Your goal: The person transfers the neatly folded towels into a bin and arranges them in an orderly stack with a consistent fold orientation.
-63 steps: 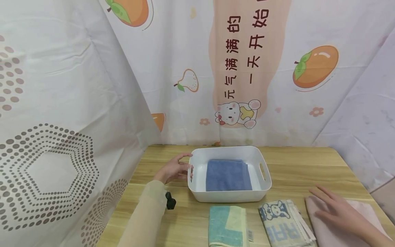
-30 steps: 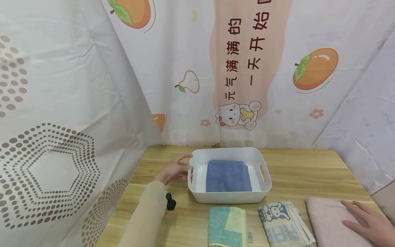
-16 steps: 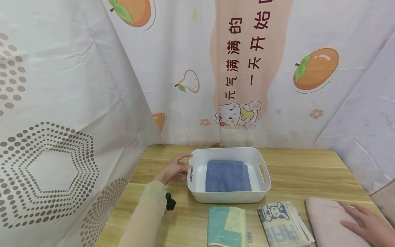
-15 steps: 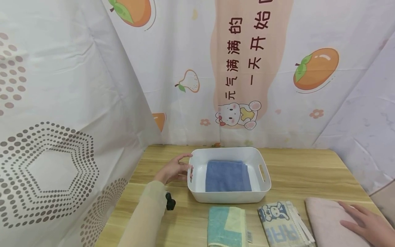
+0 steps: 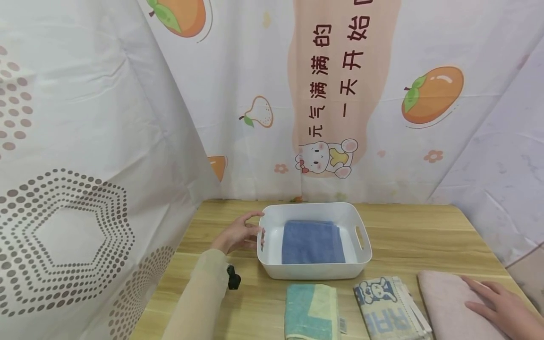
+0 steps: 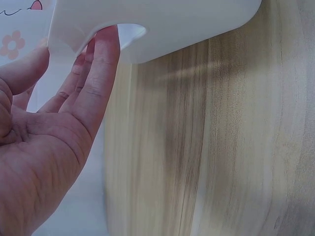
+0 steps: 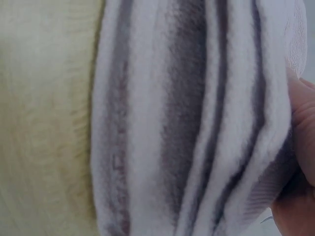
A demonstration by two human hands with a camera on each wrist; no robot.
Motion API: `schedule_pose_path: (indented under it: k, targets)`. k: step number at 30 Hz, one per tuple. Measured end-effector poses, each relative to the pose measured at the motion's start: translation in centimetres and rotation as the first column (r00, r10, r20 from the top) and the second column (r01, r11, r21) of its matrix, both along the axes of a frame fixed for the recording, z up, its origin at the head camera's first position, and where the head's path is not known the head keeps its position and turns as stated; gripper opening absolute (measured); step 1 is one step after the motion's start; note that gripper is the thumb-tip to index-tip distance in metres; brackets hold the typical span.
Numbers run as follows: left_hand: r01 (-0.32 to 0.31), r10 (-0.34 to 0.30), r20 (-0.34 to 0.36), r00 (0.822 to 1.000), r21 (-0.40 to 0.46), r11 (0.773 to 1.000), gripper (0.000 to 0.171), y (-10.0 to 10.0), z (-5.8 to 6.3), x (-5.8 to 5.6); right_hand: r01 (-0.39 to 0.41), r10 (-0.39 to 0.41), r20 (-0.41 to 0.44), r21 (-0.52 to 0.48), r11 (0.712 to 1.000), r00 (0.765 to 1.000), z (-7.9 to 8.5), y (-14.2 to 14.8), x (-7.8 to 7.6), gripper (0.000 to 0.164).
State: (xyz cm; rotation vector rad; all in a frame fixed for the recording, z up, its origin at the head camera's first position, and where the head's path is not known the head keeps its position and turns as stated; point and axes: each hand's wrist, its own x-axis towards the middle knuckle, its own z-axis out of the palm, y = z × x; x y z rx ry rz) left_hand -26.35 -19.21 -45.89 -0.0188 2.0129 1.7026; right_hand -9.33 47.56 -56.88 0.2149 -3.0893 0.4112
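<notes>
At the left end of a white plastic basket [image 5: 316, 271], my left hand [image 5: 238, 234] holds the handle. In the left wrist view its fingers [image 6: 101, 73] pass into the handle slot and the thumb lies at the rim. A folded blue towel [image 5: 313, 242] lies flat inside the basket. On the right, my right hand [image 5: 503, 307] rests on a thick folded pink towel [image 5: 446, 302], fingers extended and spread. The right wrist view shows the towel's stacked layers [image 7: 197, 118] from the side, with part of the hand [image 7: 302, 128] against their upper edge.
In front of the basket lie a folded teal and yellow towel [image 5: 311, 311] and a folded blue and beige towel [image 5: 391, 307] with a bear pattern. The wooden table [image 5: 420, 231] ends at a printed curtain [image 5: 246, 71] behind and on the left.
My right hand has come down and shifted right, from above the pink towel's left part onto its right part. My left hand keeps its hold on the basket handle.
</notes>
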Motion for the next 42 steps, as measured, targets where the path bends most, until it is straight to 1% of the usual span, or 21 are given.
schedule_pose_path:
  k: [1,5,13,16,21,25,29,32,34,38,42]
  targets:
    - [0.001,-0.001,-0.001,1.0,0.0,1.0,0.053,0.0,0.0,0.0,-0.001,0.001,0.006,0.003,1.0,1.0,0.1,-0.1,0.0,0.074]
    - [0.004,-0.004,-0.003,1.0,-0.001,1.0,0.053,0.0,0.0,-0.1,-0.001,0.0,0.022,0.025,1.0,1.0,0.3,-0.3,0.0,0.073]
    - [0.002,-0.002,-0.002,1.0,-0.005,1.0,0.053,0.0,-0.2,-0.2,-0.006,0.001,0.051,0.108,0.994,0.999,0.5,-0.7,-0.2,0.067]
    - [0.004,-0.004,-0.004,1.0,-0.003,1.0,0.054,0.0,-0.2,-0.2,-0.006,-0.002,0.062,0.124,0.992,0.998,0.6,-0.9,-0.3,0.064]
    - [0.006,-0.006,-0.008,1.0,-0.005,1.0,0.054,0.0,0.0,-0.1,0.005,-0.015,0.085,0.11,0.994,0.996,0.8,-1.1,-0.4,0.061]
    - [0.007,-0.007,-0.004,1.0,-0.002,1.0,0.054,0.0,0.0,-0.1,0.005,-0.012,0.081,0.088,0.996,0.997,0.7,-1.1,-0.4,0.06]
    - [0.008,-0.008,0.0,1.0,0.001,1.0,0.054,0.0,-0.1,-0.2,0.0,-0.002,0.032,0.073,0.997,0.999,0.5,-1.1,-0.4,0.058]
    - [0.009,-0.009,-0.001,1.0,-0.001,1.0,0.054,0.0,-0.1,-0.1,-0.004,0.005,-0.024,0.063,0.998,1.0,0.4,-1.2,-0.3,0.056]
    - [0.009,-0.009,0.0,1.0,0.0,1.0,0.054,0.0,-0.1,-0.1,-0.006,0.01,-0.075,0.061,0.998,0.997,0.3,-1.2,-0.2,0.055]
    - [0.009,-0.009,0.002,1.0,0.006,1.0,0.054,0.0,0.0,-0.1,-0.015,0.024,-0.163,0.057,0.998,0.986,0.1,-1.4,0.0,0.053]
    - [0.013,-0.013,-0.002,1.0,0.005,1.0,0.055,0.1,0.0,-0.1,-0.045,0.056,-0.25,0.05,0.998,0.967,-0.1,-1.5,0.3,0.053]
